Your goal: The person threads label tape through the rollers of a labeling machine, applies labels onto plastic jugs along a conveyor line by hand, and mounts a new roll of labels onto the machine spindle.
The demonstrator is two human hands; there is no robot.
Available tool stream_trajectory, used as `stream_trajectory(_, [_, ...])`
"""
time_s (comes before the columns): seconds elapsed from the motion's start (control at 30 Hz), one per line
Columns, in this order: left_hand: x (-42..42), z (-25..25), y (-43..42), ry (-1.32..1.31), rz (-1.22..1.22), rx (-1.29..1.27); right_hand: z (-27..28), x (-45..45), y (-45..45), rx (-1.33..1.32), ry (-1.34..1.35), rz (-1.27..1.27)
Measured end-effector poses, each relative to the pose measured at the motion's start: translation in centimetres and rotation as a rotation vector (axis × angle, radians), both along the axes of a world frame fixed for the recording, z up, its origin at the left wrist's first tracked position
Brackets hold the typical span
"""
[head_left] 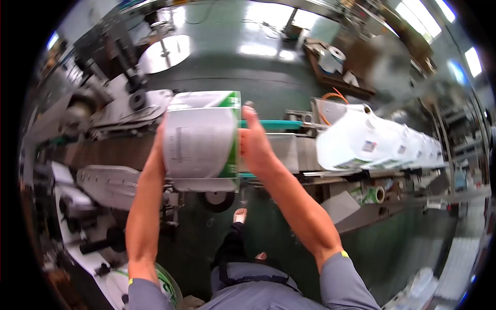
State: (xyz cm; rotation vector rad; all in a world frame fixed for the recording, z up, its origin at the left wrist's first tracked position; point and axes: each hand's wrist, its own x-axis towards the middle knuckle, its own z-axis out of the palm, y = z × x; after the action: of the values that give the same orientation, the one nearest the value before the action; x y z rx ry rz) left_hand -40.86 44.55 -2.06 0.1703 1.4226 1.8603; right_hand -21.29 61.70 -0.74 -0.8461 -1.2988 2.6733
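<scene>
A roll of white and green labels (pixel 201 142) with printed text is held up between my two hands, above the conveyor. My left hand (pixel 160 142) presses on its left end, with its fingers mostly hidden by the roll. My right hand (pixel 257 147) is at the right end, thumb pointing up and fingers against the green edge. Several white plastic jugs (pixel 343 139) stand in a row on the conveyor (pixel 305 152), to the right of my right hand.
Labelling machinery (pixel 111 186) with rollers and plates flanks the conveyor on the left. Another green-and-white label roll (pixel 168 287) sits at lower left. A round metal disc (pixel 165 54) stands beyond. A wooden pallet (pixel 336 80) with white rolls lies at the back right.
</scene>
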Motion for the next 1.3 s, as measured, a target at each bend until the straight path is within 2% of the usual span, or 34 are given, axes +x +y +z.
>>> stream_trajectory(0.03, [0.3, 0.6, 0.1, -0.075, -0.023, -0.042, 1.3, -0.7, -0.6, 0.03, -0.071, -0.092])
stream_trajectory(0.07, [-3.8, -4.8, -0.2, -0.118, -0.06, 0.044, 0.1, -1.3, 0.1, -0.01, -0.108, -0.084])
stream_trajectory(0.13, [-3.6, -4.4, -0.2, -0.095, -0.075, -0.043, -2.4, -2.3, 1.6, -0.091, -0.183, -0.073])
stream_trajectory(0.2, [-4.3, -4.8, -0.4, -0.068, -0.095, -0.127, -1.5, -2.1, 0.6, -0.024, -0.07, -0.214])
stream_trajectory(0.23, [-4.8, -5.0, -0.7, -0.053, -0.098, -0.169, -2.1, -2.2, 0.1, 0.064, -0.101, -0.27])
stream_trajectory(0.3, [-5.7, -5.0, -1.8, -0.022, -0.087, -0.263, -5.8, -1.2, -0.2, 0.463, -0.026, -0.242])
stream_trajectory(0.37, [-6.5, -4.4, -3.2, 0.063, -0.019, -0.395, -2.0, 9.4, -3.6, 0.886, 0.079, -0.533])
stream_trajectory(0.4, [-6.0, -3.6, -4.1, 0.184, 0.074, -0.451, -3.2, 14.8, -5.7, 1.09, 0.126, -0.777])
stream_trajectory(0.43, [-7.2, -5.7, -6.9, 1.024, 0.229, -0.402, -4.9, 21.2, -7.4, 0.961, 0.0, -0.64])
stream_trajectory(0.47, [-1.0, -1.3, -5.4, 1.029, 0.376, -0.378, -9.7, 26.9, -9.8, 1.025, -0.082, -0.684])
stream_trajectory(0.5, [7.5, 3.5, -5.1, 1.026, 0.529, -0.361, -11.9, 34.2, -12.2, 0.783, -0.379, -0.478])
stream_trajectory(0.53, [12.6, 4.1, -5.4, 1.03, 0.528, -0.351, -16.6, 41.4, -15.5, 0.679, -0.667, -0.357])
stream_trajectory(0.57, [17.2, 3.9, -5.9, 1.194, 0.487, -0.27, -21.6, 48.5, -20.6, 0.769, -1.009, -0.203])
stream_trajectory(0.6, [20.6, 3.2, -6.2, 1.356, 0.441, -0.187, -23.0, 54.3, -25.0, 0.616, -1.148, 0.053])
stream_trajectory(0.63, [23.5, 0.7, -6.8, 1.539, 0.248, -0.159, -22.8, 58.0, -28.5, 0.275, -1.187, 0.213])
stream_trajectory(0.67, [29.6, 0.0, -5.2, 1.365, 0.073, -0.128, -27.8, 61.6, -34.6, 0.241, -1.168, 0.301])
stream_trajectory(0.7, [34.9, 1.6, -3.7, 1.478, -0.15, -0.244, -27.3, 62.5, -36.7, 0.106, -1.269, 0.208])
stream_trajectory(0.73, [36.8, 0.7, -2.6, 1.407, -0.352, -0.221, -27.4, 63.4, -38.2, 0.128, -1.219, 0.24])
stream_trajectory(0.8, [40.1, 1.9, 2.3, 1.491, -0.495, -0.017, -27.0, 66.3, -36.8, 0.257, -1.102, 0.299])
stream_trajectory(0.87, [40.8, 4.2, 9.0, 1.631, -0.423, 0.157, -26.1, 69.1, -37.4, 0.302, -0.897, 0.313])
stream_trajectory(0.9, [40.9, 5.8, 12.8, 1.711, -0.348, 0.196, -20.1, 69.8, -35.6, 0.2, -0.775, 0.104])
stream_trajectory(0.93, [41.0, 7.0, 16.8, 1.781, -0.26, 0.236, -16.2, 71.3, -34.9, 0.158, -0.758, 0.101])
stream_trajectory(0.97, [40.9, 8.0, 20.8, 1.823, -0.239, 0.25, -12.4, 72.4, -33.8, 0.117, -0.75, 0.202])
stream_trajectory(1.0, [40.9, 8.6, 24.8, 1.903, -0.227, 0.2, -5.5, 72.0, -31.1, -0.188, -0.726, 0.04])
stream_trajectory(1.03, [40.9, 8.7, 28.8, 1.999, -0.178, 0.158, -3.0, 73.0, -29.9, -0.347, -0.709, -0.166])
stream_trajectory(1.07, [40.6, 8.1, 32.4, 2.071, -0.16, 0.108, 1.4, 73.7, -26.1, -0.064, -0.648, -0.272])
stream_trajectory(1.1, [40.6, 7.3, 35.1, 2.107, -0.124, 0.038, 1.5, 76.9, -22.3, 0.78, -0.744, -0.039])
stream_trajectory(1.13, [40.8, 6.9, 36.2, 2.1, -0.199, -0.053, 6.1, 76.2, -18.0, 0.987, -1.179, -0.221])
stream_trajectory(1.17, [41.3, 6.8, 37.0, 2.091, -0.264, -0.143, 7.3, 77.6, -14.5, 1.056, -1.157, -0.728])
stream_trajectory(1.2, [41.8, 7.0, 36.8, 2.096, -0.287, -0.168, 8.1, 79.6, -10.2, 0.991, -0.934, -1.149])
stream_trajectory(1.23, [42.2, 6.9, 36.8, 2.098, -0.261, -0.172, 9.6, 82.4, -6.1, 1.125, -0.766, -1.289])
stream_trajectory(1.27, [42.1, 6.5, 37.1, 2.133, -0.222, -0.163, 12.6, 82.7, -2.5, 1.09, -0.641, -1.482])
stream_trajectory(1.3, [42.1, 6.0, 37.4, 2.171, -0.191, -0.158, 14.9, 83.4, 0.7, 1.101, -0.596, -1.57])
